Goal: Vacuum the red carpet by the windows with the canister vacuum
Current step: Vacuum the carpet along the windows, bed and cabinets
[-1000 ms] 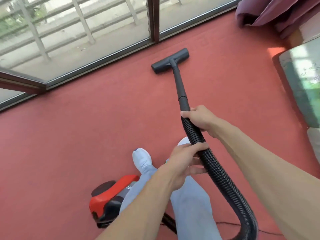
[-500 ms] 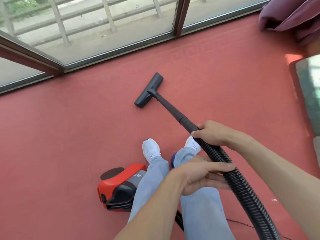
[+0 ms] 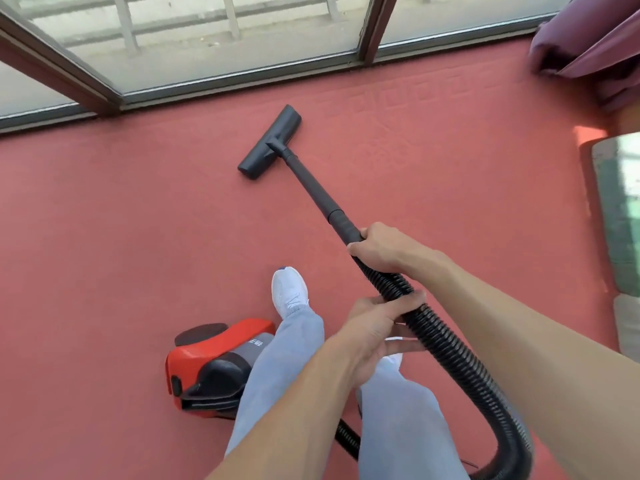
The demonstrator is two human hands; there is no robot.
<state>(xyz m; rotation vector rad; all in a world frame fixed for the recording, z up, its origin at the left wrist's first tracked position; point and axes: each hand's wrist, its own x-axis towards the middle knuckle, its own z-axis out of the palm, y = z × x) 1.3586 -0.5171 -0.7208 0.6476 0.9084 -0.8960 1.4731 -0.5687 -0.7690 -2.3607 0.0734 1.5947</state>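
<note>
The red carpet (image 3: 121, 237) fills the floor below the windows (image 3: 214, 39). A black floor nozzle (image 3: 269, 142) lies flat on it, a short way from the window frame, on a black wand (image 3: 311, 188). My right hand (image 3: 381, 249) grips the wand's upper end where the ribbed black hose (image 3: 446, 344) begins. My left hand (image 3: 374, 327) is closed around the hose just below. The hose loops down to the right and back behind my legs. The red and black canister (image 3: 214, 365) sits at my left foot, partly hidden by my leg.
Dark window frames (image 3: 372, 32) border the carpet at the top. Purple curtain fabric (image 3: 585, 46) bunches in the top right corner. A glossy green-topped table (image 3: 620, 216) stands at the right edge. My white shoe (image 3: 289, 291) and pale trousers (image 3: 277, 382) sit beside the canister.
The nozzle has been pulled back from the window and swung to the left, turning its head. My left hand went from loosely touching the hose to gripping it.
</note>
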